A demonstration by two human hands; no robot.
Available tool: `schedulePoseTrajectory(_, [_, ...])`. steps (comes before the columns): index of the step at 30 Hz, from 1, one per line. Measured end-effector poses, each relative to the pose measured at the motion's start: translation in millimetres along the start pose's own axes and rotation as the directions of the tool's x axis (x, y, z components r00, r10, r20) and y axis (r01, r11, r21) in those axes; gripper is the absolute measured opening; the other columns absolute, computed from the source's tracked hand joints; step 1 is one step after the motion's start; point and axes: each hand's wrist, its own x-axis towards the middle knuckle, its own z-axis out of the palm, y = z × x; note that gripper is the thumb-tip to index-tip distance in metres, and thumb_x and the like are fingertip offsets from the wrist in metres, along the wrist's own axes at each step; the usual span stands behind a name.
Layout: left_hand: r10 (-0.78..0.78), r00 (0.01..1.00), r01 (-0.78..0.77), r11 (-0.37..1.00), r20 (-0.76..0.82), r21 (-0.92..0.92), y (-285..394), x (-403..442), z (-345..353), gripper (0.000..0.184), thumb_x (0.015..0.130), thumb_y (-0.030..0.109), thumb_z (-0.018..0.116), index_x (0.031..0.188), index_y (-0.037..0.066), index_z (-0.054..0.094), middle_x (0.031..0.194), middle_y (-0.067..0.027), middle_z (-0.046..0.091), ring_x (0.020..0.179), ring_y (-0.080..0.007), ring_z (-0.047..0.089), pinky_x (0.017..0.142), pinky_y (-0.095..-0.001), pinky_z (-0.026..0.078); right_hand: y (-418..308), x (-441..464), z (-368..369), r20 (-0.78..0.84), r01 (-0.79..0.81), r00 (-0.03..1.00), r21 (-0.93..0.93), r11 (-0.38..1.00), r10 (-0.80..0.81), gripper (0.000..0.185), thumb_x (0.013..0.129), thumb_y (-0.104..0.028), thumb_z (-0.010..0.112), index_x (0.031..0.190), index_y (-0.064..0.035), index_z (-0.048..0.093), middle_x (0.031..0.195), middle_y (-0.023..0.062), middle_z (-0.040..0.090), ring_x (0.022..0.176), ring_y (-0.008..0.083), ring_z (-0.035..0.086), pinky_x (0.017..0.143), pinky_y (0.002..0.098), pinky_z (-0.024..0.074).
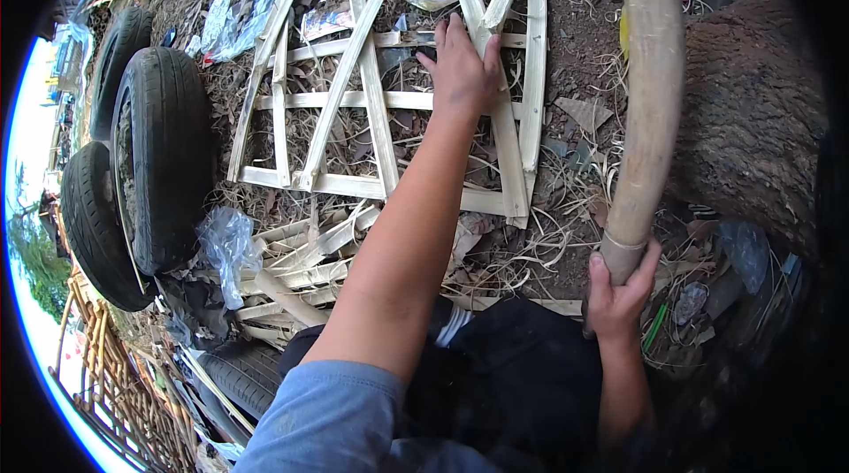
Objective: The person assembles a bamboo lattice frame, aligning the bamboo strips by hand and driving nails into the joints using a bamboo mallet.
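Observation:
A lattice of split bamboo slats point(371, 124) lies on the ground, with crossed strips and an outer frame. My left hand point(462, 71) rests on its upper right part, fingers spread over the crossing slats and palm down. On the right, my right hand point(622, 292) is wrapped round the lower end of a thick, pale bamboo pole point(653, 93). This pole runs up out of the top of the view and bends slightly. A ring-like node shows just above my right fingers. The pole's far end is out of view.
Worn tyres point(164, 159) stand at the left. A rough log point(752, 115) lies right of the pole. Loose bamboo strips point(305, 265), a clear plastic bag point(230, 247), shavings and dry leaves litter the dirt. A stack of bamboo poles point(115, 385) shows at lower left.

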Motion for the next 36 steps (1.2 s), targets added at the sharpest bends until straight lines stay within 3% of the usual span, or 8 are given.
schedulePoseTrajectory(3, [0.04,0.999,-0.04,0.999,-0.032,-0.011,-4.2,0.3,2.0,0.076,0.095,0.046,0.052,0.145,-0.008,0.029,0.148,-0.0291,0.035,0.143,-0.0397,0.027,0.111,-0.0688,0.014,8.2,-7.8,-4.6,-0.004,0.03,1.0,-0.047,0.998,-0.03,0.057,0.083,-0.016,0.069,0.126,0.0056,0.039,0.106,0.0257,0.061,0.096,0.0361,0.064,0.082,0.0437,0.0496])
schedulePoseTrajectory(5, [0.022,0.999,-0.022,1.0,-0.027,-0.011,-3.6,0.5,3.1,0.076,0.095,0.046,0.052,0.145,-0.007,0.029,0.148,-0.0286,0.035,0.144,-0.0389,0.026,0.111,-0.0691,0.014,3.2,-0.7,-11.7,0.233,-0.257,0.908,-0.345,0.903,0.348,0.057,0.083,-0.016,0.07,0.126,0.0055,0.039,0.1,0.0261,0.063,0.089,0.0407,0.066,0.077,0.0457,0.0511])
schedulePoseTrajectory(9, [0.014,1.0,-0.014,1.0,-0.026,-0.001,-5.5,0.8,3.2,0.074,0.096,0.045,0.051,0.145,-0.007,0.029,0.149,-0.0251,0.036,0.144,-0.0371,0.026,0.112,-0.069,0.012,-9.2,-11.9,-11.1,0.026,-0.05,0.998,-0.194,0.98,0.056,0.059,0.082,-0.018,0.071,0.126,0.0054,0.04,0.095,0.0261,0.063,0.084,0.0443,0.066,0.073,0.0478,0.0516])
schedulePoseTrajectory(17, [0.024,0.999,-0.024,1.0,-0.025,0.001,-4.7,1.5,2.5,0.075,0.095,0.046,0.052,0.145,-0.005,0.03,0.149,-0.0276,0.034,0.144,-0.0385,0.026,0.112,-0.0687,0.013,14.8,-10.2,-11.1,0.011,0.161,0.987,-0.197,0.967,-0.162,0.062,0.082,-0.02,0.072,0.128,0.005,0.04,0.094,0.0265,0.064,0.083,0.0461,0.066,0.072,0.0488,0.052])
schedulePoseTrajectory(20, [0.017,1.0,-0.017,1.0,-0.021,-0.002,-3.7,0.6,1.9,0.076,0.095,0.045,0.052,0.145,-0.006,0.029,0.149,-0.0278,0.034,0.144,-0.0379,0.026,0.112,-0.0684,0.013,10.3,3.6,-2.3,0.149,-0.113,0.968,-0.454,0.884,0.2,0.061,0.082,-0.02,0.072,0.128,0.0041,0.04,0.092,0.0283,0.064,0.082,0.0481,0.065,0.07,0.0508,0.0515])
schedulePoseTrajectory(27, [0.012,1.0,-0.012,1.0,-0.022,0.006,-1.2,-1.4,0.4,0.075,0.096,0.045,0.05,0.144,-0.009,0.029,0.15,-0.0227,0.037,0.145,-0.0349,0.024,0.114,-0.0668,0.01,8.9,-5.5,0.8,0.05,0.084,0.996,-0.332,0.94,-0.072,0.06,0.083,-0.02,0.071,0.129,0.0033,0.039,0.084,0.0301,0.064,0.08,0.0498,0.064,0.069,0.0521,0.0514])
schedulePoseTrajectory(33, [0.003,1.0,-0.003,1.0,-0.017,0.0,-2.3,1.1,0.0,0.076,0.096,0.045,0.051,0.144,-0.01,0.03,0.149,-0.0228,0.037,0.145,-0.0356,0.024,0.113,-0.0676,0.011,20.7,0.7,11.5,0.134,0.102,0.989,-0.36,0.927,-0.057,0.062,0.083,-0.021,0.07,0.13,0.0034,0.038,0.084,0.0297,0.064,0.075,0.05,0.064,0.064,0.0531,0.0515])
schedulePoseTrajectory(36, [0.003,1.0,-0.004,1.0,-0.023,-0.018,-1.8,-4.6,1.6,0.076,0.095,0.044,0.052,0.144,-0.01,0.029,0.148,-0.0244,0.038,0.145,-0.0363,0.025,0.112,-0.0683,0.012,24.9,8.1,15.9,0.178,-0.039,0.972,-0.53,0.847,0.156,0.062,0.083,-0.02,0.071,0.13,0.0039,0.038,0.085,0.0299,0.065,0.076,0.0492,0.065,0.065,0.0526,0.0517])
